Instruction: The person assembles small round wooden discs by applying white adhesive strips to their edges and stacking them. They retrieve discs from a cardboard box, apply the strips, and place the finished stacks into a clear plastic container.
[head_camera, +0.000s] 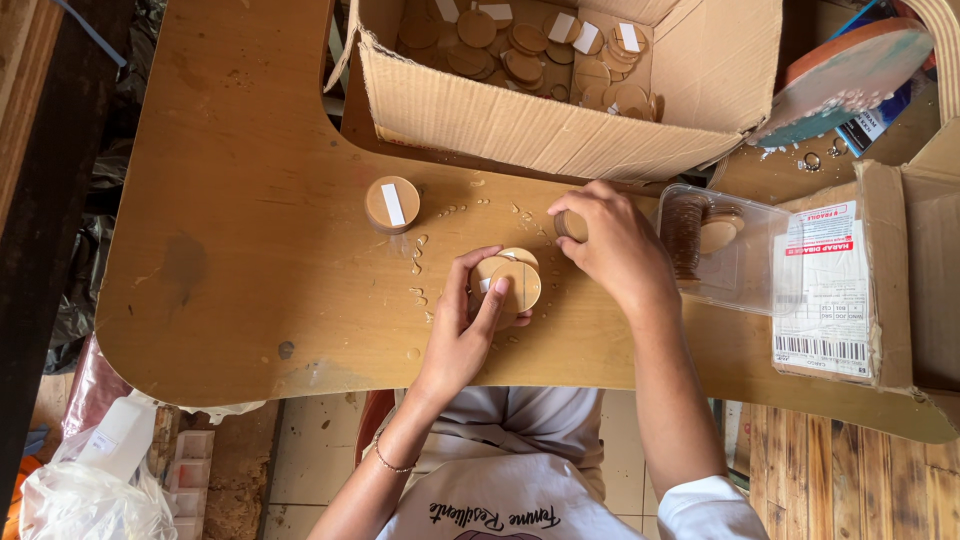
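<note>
Left hand (465, 335): closed round stacked wooden discs (507, 282) on bench (250, 290). Right hand (610, 245): pinching one disc (571, 226). Best kept edges aligned, grip light.

Your left hand (470, 320) wraps the small stack of round wooden discs (507, 281), so you cannot count them or see their lower edges. Your right hand (610, 245) covers most of the little round wooden piece (570, 226) at its fingertips; its shape stays unclear. At 12 o'clock the open corrugated cardboard box (560, 125) runs off the top edge. At 3 o'clock the clear plastic tray (745, 270) shows dark stacked pieces too blurred to tell apart. The round teal-faced board (850, 75) at 1 o'clock is cut by the frame.
</note>
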